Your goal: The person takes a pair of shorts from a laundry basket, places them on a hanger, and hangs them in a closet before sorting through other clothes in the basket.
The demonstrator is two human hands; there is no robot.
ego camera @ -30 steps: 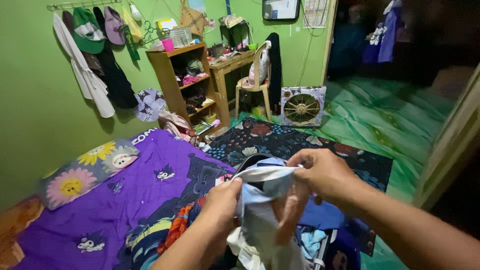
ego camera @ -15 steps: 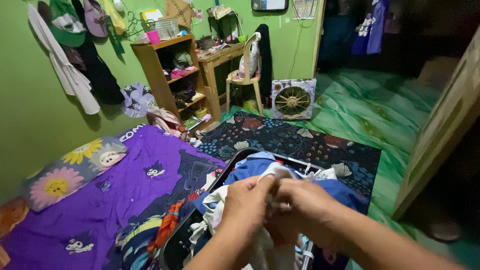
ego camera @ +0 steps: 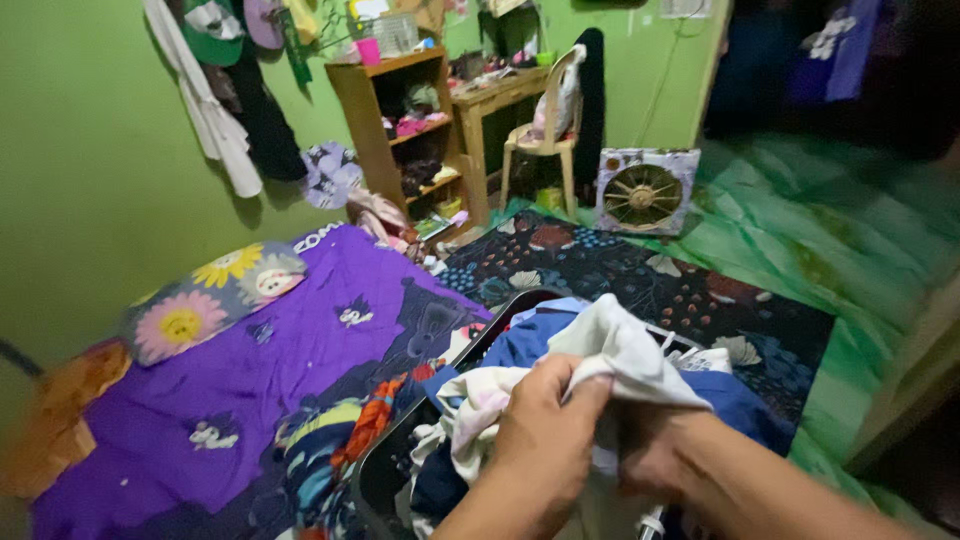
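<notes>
Since half a second ago both hands have dropped lower over the open suitcase (ego camera: 385,470), and the white cloth (ego camera: 625,355) now stands up in a peak above the knuckles instead of being bunched between them.

Far to the left of the fingers a flowered pillow (ego camera: 210,305) lies against the green wall at the head of the purple bedspread (ego camera: 300,350). Nearer, just left of the left hand (ego camera: 545,445), an orange patterned garment (ego camera: 365,430) lies over the suitcase's dark rim. The left hand's fingers (ego camera: 575,385) are curled tight, pinching the white cloth at its lower edge. Under the cloth and just beyond the fingertips lies a blue garment (ego camera: 535,340) in the suitcase. The right hand (ego camera: 650,450) sits just beside the left, partly hidden under the cloth; its fingers are folded into the fabric, so I cannot tell how far they close. Well beyond the fingers, a box fan (ego camera: 645,190) stands on the green floor.
</notes>
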